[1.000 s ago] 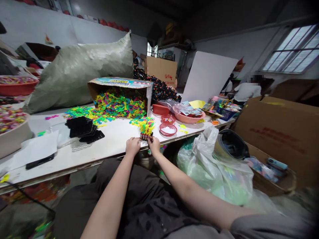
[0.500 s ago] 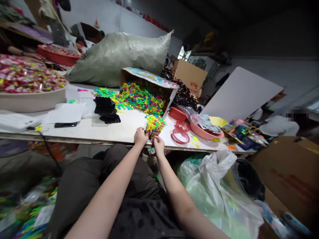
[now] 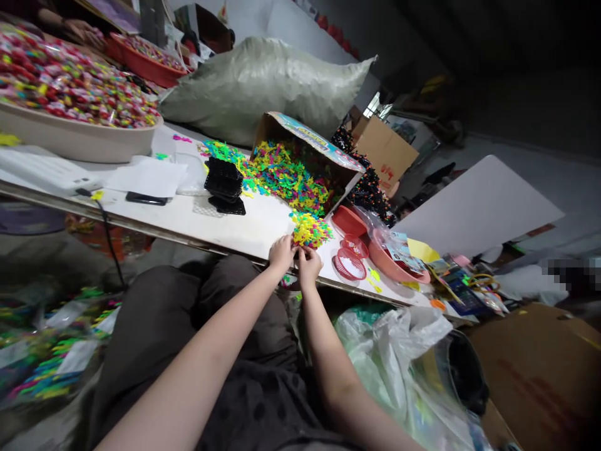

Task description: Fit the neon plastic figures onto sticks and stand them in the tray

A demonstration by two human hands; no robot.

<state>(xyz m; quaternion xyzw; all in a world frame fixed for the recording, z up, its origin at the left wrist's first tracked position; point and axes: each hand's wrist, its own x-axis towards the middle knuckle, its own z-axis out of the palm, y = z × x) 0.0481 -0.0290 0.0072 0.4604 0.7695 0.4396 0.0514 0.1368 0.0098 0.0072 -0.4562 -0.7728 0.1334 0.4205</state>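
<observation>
My left hand [image 3: 282, 254] is closed at the table's front edge, its fingertips near a small heap of colourful plastic pieces [image 3: 310, 230]. Close beside it, my right hand [image 3: 310, 265] is closed in a pinch, the two sets of fingertips almost meeting. What the fingers hold is too small or hidden to make out. The heap, mostly yellow with green, pink and blue, stands just beyond the hands. Behind it, an open cardboard box [image 3: 310, 134] lies on its side, with many similar pieces [image 3: 288, 175] spilling out to the left.
Black flat pieces [image 3: 224, 181] are stacked left of the box, near a phone [image 3: 146, 198]. A beige tub [image 3: 89, 141] of wrapped items stands at far left. Red baskets [image 3: 350, 264] and a pink basin [image 3: 389, 257] sit right. Another person's hand [image 3: 84, 31] shows at upper left.
The view has tilted and shifted, so the table now slopes down more to the right. My hands stay by the heap, their fingertips now closer together.
</observation>
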